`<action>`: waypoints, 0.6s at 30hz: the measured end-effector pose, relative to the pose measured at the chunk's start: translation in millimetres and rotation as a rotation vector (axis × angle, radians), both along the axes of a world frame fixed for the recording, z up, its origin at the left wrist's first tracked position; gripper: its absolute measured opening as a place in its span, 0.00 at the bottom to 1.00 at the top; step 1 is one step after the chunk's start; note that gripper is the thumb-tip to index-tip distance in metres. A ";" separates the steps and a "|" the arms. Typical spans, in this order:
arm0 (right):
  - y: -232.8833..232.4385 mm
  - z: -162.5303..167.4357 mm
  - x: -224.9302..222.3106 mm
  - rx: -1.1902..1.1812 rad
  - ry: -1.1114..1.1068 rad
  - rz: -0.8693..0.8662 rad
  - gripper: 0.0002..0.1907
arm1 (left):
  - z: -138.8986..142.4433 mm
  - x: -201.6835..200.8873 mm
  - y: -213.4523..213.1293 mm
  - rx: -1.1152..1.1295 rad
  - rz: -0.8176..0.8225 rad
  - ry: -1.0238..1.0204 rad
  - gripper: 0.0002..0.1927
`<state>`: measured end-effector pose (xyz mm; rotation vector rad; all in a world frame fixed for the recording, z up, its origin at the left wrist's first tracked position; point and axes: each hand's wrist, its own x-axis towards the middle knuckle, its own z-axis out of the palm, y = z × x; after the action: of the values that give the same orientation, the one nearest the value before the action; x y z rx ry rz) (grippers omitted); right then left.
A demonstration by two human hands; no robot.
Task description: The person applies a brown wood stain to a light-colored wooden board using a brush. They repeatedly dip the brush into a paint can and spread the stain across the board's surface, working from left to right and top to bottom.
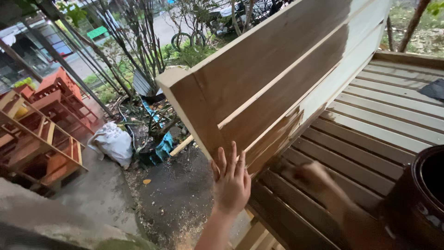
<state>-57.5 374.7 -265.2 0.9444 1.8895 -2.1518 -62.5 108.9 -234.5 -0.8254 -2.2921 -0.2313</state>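
Note:
A slatted wooden bench lies under me, its backrest [273, 78] tilted up; the near part is stained brown, the far part still pale bare wood. My left hand [231, 180] rests flat, fingers spread, against the lower end of the backrest. My right hand [314, 178] is blurred with motion over the dark-stained seat slats [370, 139]; whether it holds anything I cannot tell. A dark round tin [418, 194] stands at the right edge.
Reddish wooden furniture frames [44, 125] are stacked at the left. A white sack [112, 142] and blue plastic [163, 147] lie by bare shrubs [138, 46]. Sawdust litters the dark ground [171, 199] below. Bicycles [189, 39] stand far behind.

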 end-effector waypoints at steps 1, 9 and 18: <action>13.8 0.4 -9.7 0.005 0.025 -0.042 0.10 | -0.7 1.1 2.1 0.005 -0.014 -0.017 0.30; 75.6 18.7 -61.9 0.111 0.080 -0.257 0.12 | 6.6 -3.6 8.8 0.008 -0.027 0.051 0.29; 25.9 3.9 -36.6 0.106 -0.117 -0.141 0.14 | -0.6 2.5 5.9 0.041 -0.049 0.013 0.29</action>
<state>-94.0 400.6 -261.3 1.2303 1.9513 -2.0348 -60.0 114.7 -235.1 -0.8601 -2.2492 -0.2925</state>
